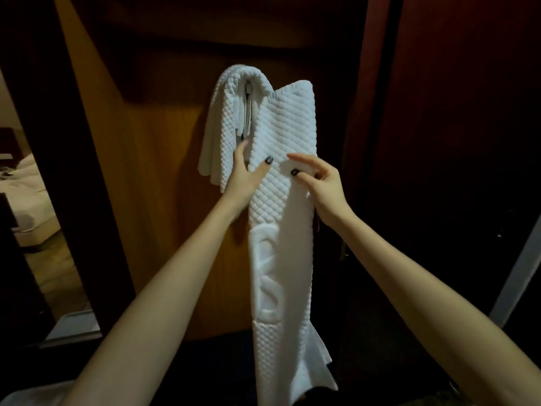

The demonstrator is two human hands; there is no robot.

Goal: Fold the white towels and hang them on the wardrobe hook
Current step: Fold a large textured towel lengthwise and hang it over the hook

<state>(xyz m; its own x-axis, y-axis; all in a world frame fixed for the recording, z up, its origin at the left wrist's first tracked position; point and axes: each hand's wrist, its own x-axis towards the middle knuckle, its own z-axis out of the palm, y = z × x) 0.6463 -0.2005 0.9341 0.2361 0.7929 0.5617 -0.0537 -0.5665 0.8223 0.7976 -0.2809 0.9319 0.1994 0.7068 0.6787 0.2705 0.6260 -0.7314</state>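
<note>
Head view: white towel (288, 124) draped over wardrobe hook (248, 89), long end hanging down door (146, 171). Left hand (246, 177) grips towel's left edge; right hand (319, 183) pinches its right edge.

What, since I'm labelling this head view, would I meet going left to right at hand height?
Bed, wooden wardrobe panel, left hand, right hand, dark red door; the white towel both hands hold spans them, so omitted.
</note>
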